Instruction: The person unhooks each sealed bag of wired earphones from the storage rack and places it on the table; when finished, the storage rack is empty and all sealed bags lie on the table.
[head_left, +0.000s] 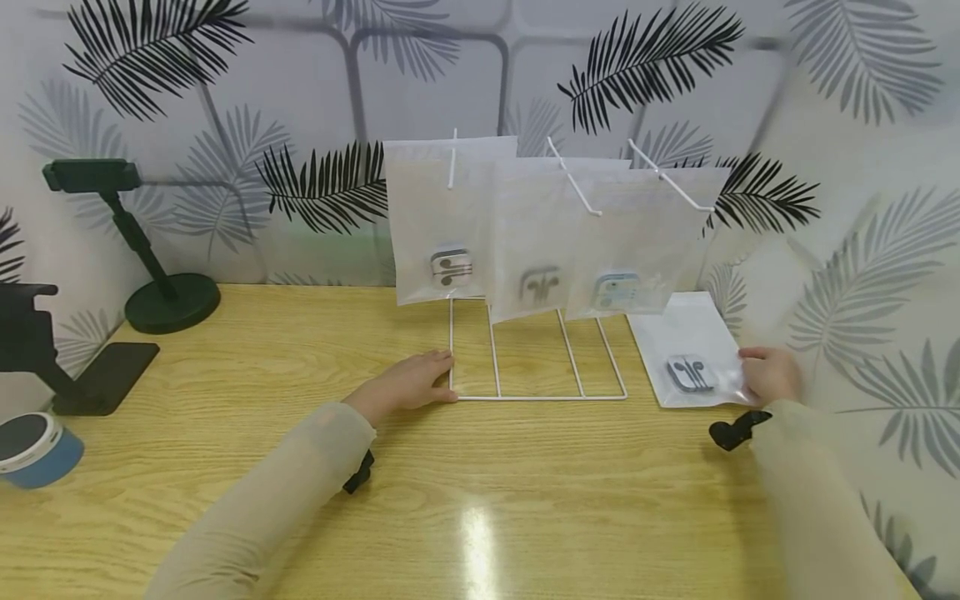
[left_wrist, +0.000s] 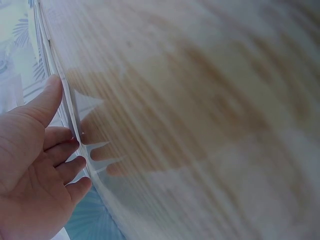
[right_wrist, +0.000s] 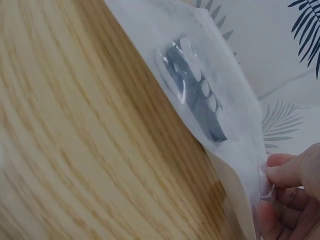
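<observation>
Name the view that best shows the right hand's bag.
Head view: the bag shows nearly whole, with its earphones clear. The right wrist view is closer but crops it; the left wrist view shows no recognizable part of it.

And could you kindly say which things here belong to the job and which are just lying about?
In the job:
white wire rack, touched by the left hand
three hanging bags
flat bag, pinched by the right hand

Apparently just lying about:
dark green stand
black stand
blue-and-white tub

Behind 3 hanging bags [head_left: 555, 233], the white rack [head_left: 540, 398] is partly hidden; the head view's edge crops a blue tub [head_left: 47, 463].
</observation>
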